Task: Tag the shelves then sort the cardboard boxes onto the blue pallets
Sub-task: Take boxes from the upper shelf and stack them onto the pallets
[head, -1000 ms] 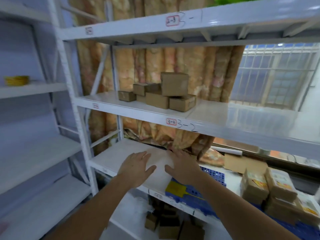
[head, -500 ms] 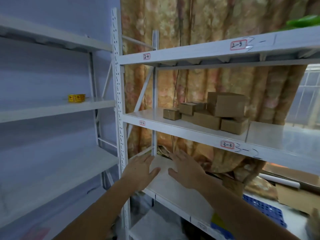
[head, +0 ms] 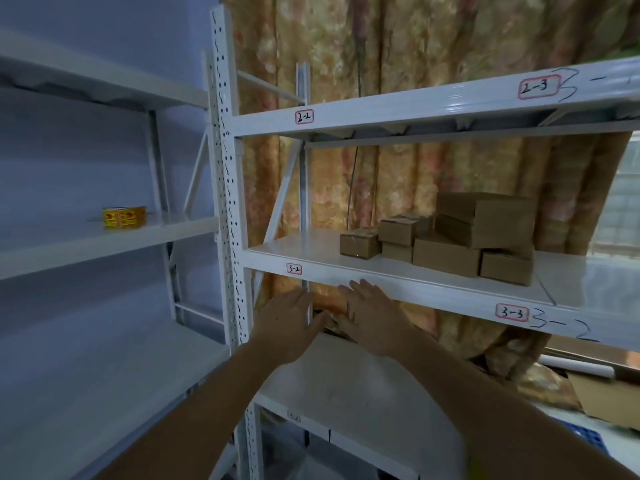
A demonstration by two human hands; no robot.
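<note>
Reaching forward, we hold our left hand (head: 289, 322) and right hand (head: 372, 315) open, flat and empty just below the tagged shelf (head: 304, 251), likely readying for the cardboard boxes (head: 450, 237) stacked farther back.

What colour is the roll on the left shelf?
Yellow with red print; the roll shows in the head view.

Lowest shelf tag (head: 294, 416) too small to read; blue pallet (head: 585, 436) mostly cut off by right forearm and frame edge; flattened carton (head: 609, 396) cropped at right; yellow roll (head: 124, 217) print illegible.
</note>
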